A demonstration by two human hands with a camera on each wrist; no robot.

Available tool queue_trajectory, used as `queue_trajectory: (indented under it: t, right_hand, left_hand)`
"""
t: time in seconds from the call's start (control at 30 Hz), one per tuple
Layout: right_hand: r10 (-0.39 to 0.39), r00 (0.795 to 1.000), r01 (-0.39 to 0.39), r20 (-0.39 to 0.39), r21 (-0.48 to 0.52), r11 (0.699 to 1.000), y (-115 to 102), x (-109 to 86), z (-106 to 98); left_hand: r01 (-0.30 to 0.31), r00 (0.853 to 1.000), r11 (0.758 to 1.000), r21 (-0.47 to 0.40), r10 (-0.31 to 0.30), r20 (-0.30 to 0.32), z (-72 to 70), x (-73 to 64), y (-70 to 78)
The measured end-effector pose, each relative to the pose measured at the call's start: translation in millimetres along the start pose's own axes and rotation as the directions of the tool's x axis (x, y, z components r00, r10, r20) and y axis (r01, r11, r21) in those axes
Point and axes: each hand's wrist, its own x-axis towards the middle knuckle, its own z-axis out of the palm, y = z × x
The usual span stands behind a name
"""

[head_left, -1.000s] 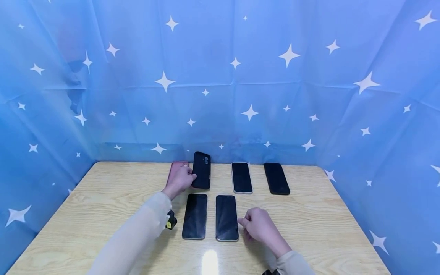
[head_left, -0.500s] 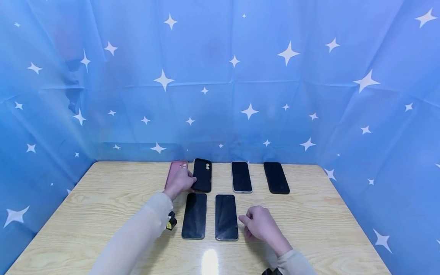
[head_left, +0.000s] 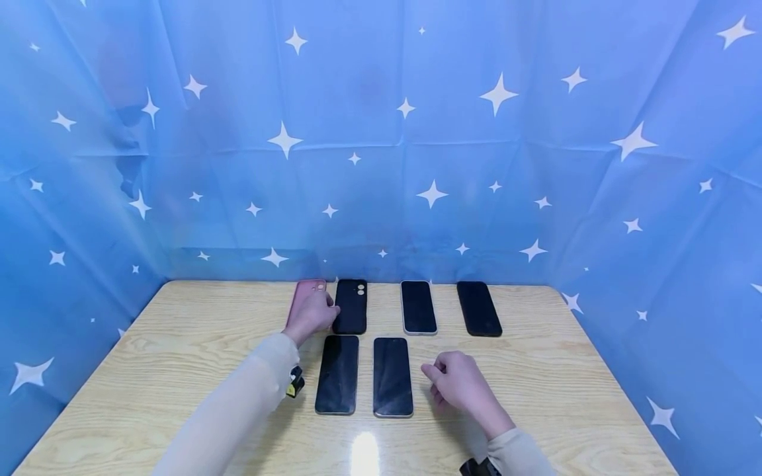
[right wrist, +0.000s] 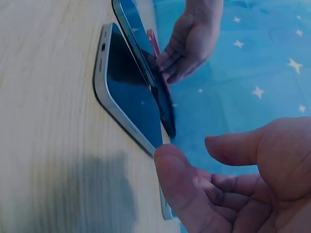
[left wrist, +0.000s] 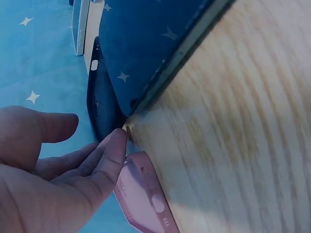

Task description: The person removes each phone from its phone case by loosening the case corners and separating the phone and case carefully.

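Left hand (head_left: 311, 314): thumb well apart from the extended fingers, nothing gripped; fingertips at the left edge of the black case (head_left: 352, 309), contact uncertain. The black case lies just right of this hand, camera holes upward; the pink case (head_left: 300, 296) lies partly covered by it. Step in hand, as judged: leaving the black case beside the pink one. The next move appears to call for lifting the fingers clear without nudging either case.

Right hand (head_left: 460, 383): loosely bent, thumb and forefinger parted, holding nothing. Left of it, two dark-screened phones (head_left: 393, 377) lie side by side on the table (head_left: 196, 383); beyond it lie a pale-edged phone (head_left: 419, 307) and, farther right, a black-edged phone (head_left: 479, 309).

Lettering: faint script-like marks on the pink case, left wrist view, illegible; no brand can be read.
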Motion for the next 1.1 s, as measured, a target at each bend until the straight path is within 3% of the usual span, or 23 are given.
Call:
queue_trajectory:
  t: [0.23, 0.37, 0.6, 0.9, 1.1]
  right_hand:
    - [-0.023, 1.0, 0.022, -0.014, -0.05, 0.998, 3.1, 8.0, -13.0]
    - [-0.063, 0.998, 0.063, 0.0, -0.099, 0.993, 5.9, 11.9, -19.9]
    - [-0.111, 0.994, 0.11, 0.002, -0.168, 0.98, 8.3, 19.0, -27.6]
    - [-0.147, 0.985, 0.126, -0.091, -0.206, 0.97, 11.9, 32.3, -30.7]
    - [-0.176, 0.972, 0.137, -0.156, -0.233, 0.963, 18.3, 46.1, -26.5]
  left_hand:
    - [-0.07, 0.997, 0.997, -0.028, 0.069, -0.04, -4.9, -5.5, 4.4]
    - [-0.107, 0.993, 0.992, -0.065, 0.104, -0.054, -6.7, -10.9, 12.3]
    - [-0.164, 0.984, 0.986, -0.043, 0.16, -0.076, -7.8, -20.2, 31.5]
    - [-0.255, 0.966, 0.957, -0.136, 0.245, -0.083, 2.1, -31.8, 44.3]
    - [-0.301, 0.952, 0.944, -0.137, 0.29, -0.095, 8.4, -40.0, 47.7]
